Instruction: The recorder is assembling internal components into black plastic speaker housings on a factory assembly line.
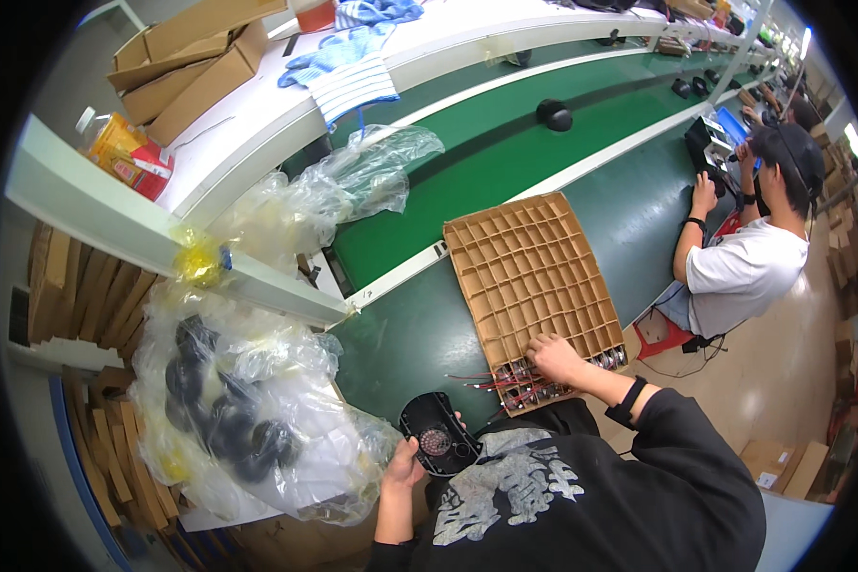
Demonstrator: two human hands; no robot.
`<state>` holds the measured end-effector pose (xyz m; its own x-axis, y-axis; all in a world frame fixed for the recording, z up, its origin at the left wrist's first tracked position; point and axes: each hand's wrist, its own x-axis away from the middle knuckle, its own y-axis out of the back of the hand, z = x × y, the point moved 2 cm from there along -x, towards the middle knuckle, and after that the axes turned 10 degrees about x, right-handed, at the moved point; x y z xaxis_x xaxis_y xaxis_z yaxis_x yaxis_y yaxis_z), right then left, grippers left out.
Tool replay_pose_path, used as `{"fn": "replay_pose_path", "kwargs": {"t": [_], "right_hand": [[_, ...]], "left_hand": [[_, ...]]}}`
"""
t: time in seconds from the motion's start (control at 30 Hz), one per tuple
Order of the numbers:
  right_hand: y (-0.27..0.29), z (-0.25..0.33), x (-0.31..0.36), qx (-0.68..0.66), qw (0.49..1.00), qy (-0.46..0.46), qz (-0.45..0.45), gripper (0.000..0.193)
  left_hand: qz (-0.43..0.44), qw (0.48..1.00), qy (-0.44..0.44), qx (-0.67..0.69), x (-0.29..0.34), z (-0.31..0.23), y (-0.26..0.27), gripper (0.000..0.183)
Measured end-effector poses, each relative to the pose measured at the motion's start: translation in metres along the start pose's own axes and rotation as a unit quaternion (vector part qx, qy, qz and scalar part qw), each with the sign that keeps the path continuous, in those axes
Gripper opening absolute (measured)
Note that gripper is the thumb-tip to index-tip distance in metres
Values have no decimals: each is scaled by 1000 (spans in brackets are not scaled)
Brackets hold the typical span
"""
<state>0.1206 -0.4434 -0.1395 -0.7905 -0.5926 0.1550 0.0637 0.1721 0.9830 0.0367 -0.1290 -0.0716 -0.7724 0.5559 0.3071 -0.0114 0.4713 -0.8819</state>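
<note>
My left hand grips a black plastic housing by its edge, just in front of my body. The housing's hollow side faces up, and a round perforated grille shows inside it. My right hand reaches into the near rows of a cardboard divider tray, fingers bent down over the cells. Small metallic parts with red and black wires fill those near cells. My right fingertips are partly hidden, so what they pinch cannot be made out.
Left of me lies a clear plastic bag of round black parts. A green conveyor belt runs beyond the bench, carrying black housings. A white post crosses at left. A co-worker sits at right.
</note>
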Motion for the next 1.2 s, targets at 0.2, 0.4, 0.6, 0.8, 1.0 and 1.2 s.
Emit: {"fn": "replay_pose_path", "kwargs": {"t": [0.2,0.4,0.6,0.8,1.0,1.2], "right_hand": [[38,-36,20,-333,938,-98,9,25],[9,-39,46,-881,403,-247,-7,25],[99,1,23,-937,343,-61,-28,62],[225,25,-4,-555,818,73,-132,52],[248,56,-14,-285,940,108,-152,53],[235,63,-20,-244,958,111,-103,51]], "left_hand": [[-4,1000,2,-2,1,-4,6,89],[-3,999,42,21,-10,-1,5,91],[-4,998,60,-12,-33,-5,-21,92],[-29,999,23,2,-34,-9,-42,76],[-6,998,9,-64,-35,-10,-53,75],[-22,997,-20,-69,-34,-6,-57,69]]}}
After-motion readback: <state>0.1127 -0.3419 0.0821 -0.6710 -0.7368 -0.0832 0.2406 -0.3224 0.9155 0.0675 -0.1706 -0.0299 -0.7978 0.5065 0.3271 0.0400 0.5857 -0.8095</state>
